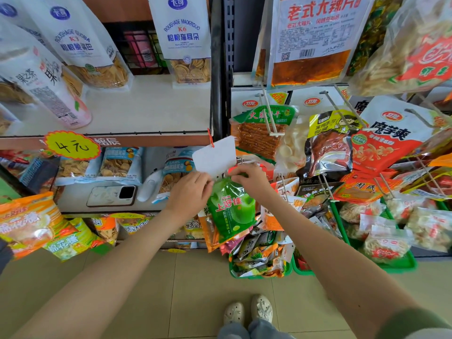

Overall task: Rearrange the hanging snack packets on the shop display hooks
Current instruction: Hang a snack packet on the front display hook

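Observation:
A green snack packet (231, 209) with white characters hangs in front of the display, held by its top edge. My left hand (189, 192) pinches the packet's upper left corner, and my right hand (249, 179) pinches its upper right, close to a metal display hook (241, 160). The packet's hanging hole is hidden behind my fingers. A blank white tag (215, 155) sits just above both hands. More packets hang on hooks to the right: a green-and-orange one (261, 133), a yellow-and-dark one (330, 143) and a white-and-red one (389, 140).
Left of the hook rack stand shelves (146, 106) with white cracker bags, a pink bottle (56, 94), a phone (112, 195) and a yellow price tag (71, 145). Green baskets (261, 272) of loose packets stand on the floor below. My shoes (248, 310) are on the tiles.

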The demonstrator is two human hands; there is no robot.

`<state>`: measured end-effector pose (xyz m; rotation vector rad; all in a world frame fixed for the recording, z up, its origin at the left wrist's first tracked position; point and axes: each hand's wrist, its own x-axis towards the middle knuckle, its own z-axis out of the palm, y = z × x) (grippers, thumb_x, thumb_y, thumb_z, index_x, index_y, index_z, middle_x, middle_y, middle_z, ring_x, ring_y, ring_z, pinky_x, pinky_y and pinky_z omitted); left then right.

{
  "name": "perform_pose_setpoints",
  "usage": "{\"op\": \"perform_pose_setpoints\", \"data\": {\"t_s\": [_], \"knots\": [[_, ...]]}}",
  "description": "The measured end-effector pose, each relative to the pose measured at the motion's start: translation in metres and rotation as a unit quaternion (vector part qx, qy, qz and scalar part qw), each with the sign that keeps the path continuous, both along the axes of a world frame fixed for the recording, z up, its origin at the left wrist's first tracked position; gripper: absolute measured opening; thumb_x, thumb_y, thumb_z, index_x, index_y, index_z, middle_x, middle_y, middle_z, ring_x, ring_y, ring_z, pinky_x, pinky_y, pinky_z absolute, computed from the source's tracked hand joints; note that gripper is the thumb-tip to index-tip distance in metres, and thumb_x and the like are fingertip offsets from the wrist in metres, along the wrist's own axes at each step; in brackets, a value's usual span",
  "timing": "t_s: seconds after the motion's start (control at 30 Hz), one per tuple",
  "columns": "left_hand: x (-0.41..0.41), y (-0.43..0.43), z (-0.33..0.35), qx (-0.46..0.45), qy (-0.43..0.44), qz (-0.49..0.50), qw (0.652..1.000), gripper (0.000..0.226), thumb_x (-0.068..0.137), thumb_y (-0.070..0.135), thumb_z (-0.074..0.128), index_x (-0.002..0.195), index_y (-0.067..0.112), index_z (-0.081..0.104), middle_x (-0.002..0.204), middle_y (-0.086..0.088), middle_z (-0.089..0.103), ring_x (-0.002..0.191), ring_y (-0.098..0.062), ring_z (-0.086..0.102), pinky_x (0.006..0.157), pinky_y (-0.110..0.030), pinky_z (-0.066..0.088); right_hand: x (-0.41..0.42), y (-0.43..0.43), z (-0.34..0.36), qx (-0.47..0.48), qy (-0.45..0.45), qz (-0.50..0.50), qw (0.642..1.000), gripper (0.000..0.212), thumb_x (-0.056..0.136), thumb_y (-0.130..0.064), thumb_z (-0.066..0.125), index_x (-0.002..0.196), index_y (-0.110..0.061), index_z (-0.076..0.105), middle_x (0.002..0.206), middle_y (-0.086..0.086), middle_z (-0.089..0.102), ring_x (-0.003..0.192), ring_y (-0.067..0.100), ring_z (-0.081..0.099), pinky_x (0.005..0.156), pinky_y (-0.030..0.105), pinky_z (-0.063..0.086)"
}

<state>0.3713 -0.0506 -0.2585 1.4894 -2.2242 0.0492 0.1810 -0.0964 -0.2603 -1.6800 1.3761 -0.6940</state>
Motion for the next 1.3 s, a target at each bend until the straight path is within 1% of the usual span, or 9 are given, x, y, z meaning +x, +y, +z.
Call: {"op": "perform_pose_setpoints", "data": {"t_s": [0.1,0.23,0.5,0.8,0.9,1.03,1.1,1.2,1.3], "knots": [[0.012,0.008,-0.009,-0.019,-0.047,0.09,0.995,0.028,0.091,0.032,0.049,0.08,0.008,0.057,0.075,-0.008,0.059,0.068,-0.025,0.056,0.056,-0.031,0.043,-0.013,0.002,-0.003,-0.022,0.006,0.034,0.999,0.016,0.084,-0.002,0.059,0.078,-0.014,0.067,0.081,0.002,0.064,0.078,0.018,0.058,0.072,0.027,0.047],[-0.006,0.006,-0.004,0.2,-0.113,0.179,0.957,0.045,0.091,0.045,0.053,0.106,0.003,0.057,0.098,-0.013,0.062,0.092,-0.031,0.059,0.071,-0.036,0.044,-0.021,0.005,0.002,0.0,0.035,0.089,0.995,0.014,0.084,0.003,0.056,0.076,-0.006,0.064,0.076,-0.006,0.06,0.071,0.0,0.053,0.068,0.01,0.04],[-0.052,0.008,0.013,0.269,-0.156,0.111,0.944,0.017,0.091,0.006,0.045,0.091,0.007,0.061,0.092,-0.012,0.064,0.084,-0.03,0.061,0.057,-0.031,0.037,-0.033,0.004,0.008,-0.02,0.059,0.09,0.994,0.012,0.087,0.001,0.056,0.086,-0.002,0.068,0.078,-0.014,0.056,0.067,-0.003,0.05,0.061,0.004,0.038],[-0.062,0.007,0.03,0.226,0.009,0.045,0.973,0.026,0.098,0.021,0.039,0.089,0.012,0.062,0.079,-0.006,0.06,0.075,-0.025,0.055,0.056,-0.032,0.038,-0.059,-0.003,0.022,-0.048,0.038,0.109,0.992,0.013,0.086,0.002,0.057,0.086,-0.001,0.069,0.085,0.0,0.06,0.075,0.005,0.051,0.069,0.009,0.036],[-0.069,0.006,0.032,0.232,0.053,0.013,0.971,0.024,0.097,0.016,0.042,0.091,0.011,0.064,0.076,-0.007,0.059,0.076,-0.028,0.057,0.06,-0.036,0.04,-0.064,-0.004,0.026,-0.034,0.04,0.123,0.991,0.012,0.087,0.001,0.057,0.088,-0.002,0.069,0.083,-0.01,0.055,0.076,0.0,0.049,0.072,0.007,0.034],[-0.065,0.004,0.025,0.304,0.08,-0.018,0.949,0.026,0.096,0.011,0.045,0.113,0.015,0.064,0.104,-0.007,0.065,0.097,-0.026,0.059,0.073,-0.03,0.045,-0.073,-0.005,0.026,0.013,0.05,0.146,0.988,0.016,0.088,0.001,0.055,0.081,-0.006,0.068,0.082,-0.005,0.06,0.074,0.006,0.052,0.071,0.012,0.038],[-0.056,0.005,0.018,0.391,0.087,-0.013,0.916,0.031,0.097,0.011,0.043,0.122,0.018,0.059,0.109,0.0,0.06,0.104,-0.019,0.056,0.072,-0.018,0.039,-0.078,-0.006,0.018,0.044,0.071,0.158,0.984,0.034,0.088,-0.001,0.056,0.068,-0.028,0.065,0.076,-0.018,0.059,0.074,0.006,0.049,0.083,0.024,0.039],[-0.043,0.006,0.007,0.47,0.051,-0.01,0.881,0.025,0.098,0.014,0.041,0.112,0.018,0.061,0.098,0.003,0.061,0.092,-0.016,0.054,0.066,-0.018,0.036,-0.081,-0.005,0.007,0.067,0.089,0.153,0.982,0.028,0.088,-0.006,0.058,0.07,-0.027,0.066,0.086,-0.022,0.062,0.113,0.008,0.044,0.106,0.04,0.03],[-0.036,0.006,-0.004,0.449,0.031,0.048,0.892,0.025,0.096,0.016,0.039,0.08,0.01,0.057,0.064,0.002,0.051,0.064,-0.014,0.049,0.05,-0.022,0.03,-0.072,0.001,0.004,0.077,0.095,0.136,0.983,0.019,0.089,-0.006,0.056,0.077,-0.018,0.065,0.113,0.009,0.06,0.128,0.027,0.037,0.097,0.031,0.037]]}}
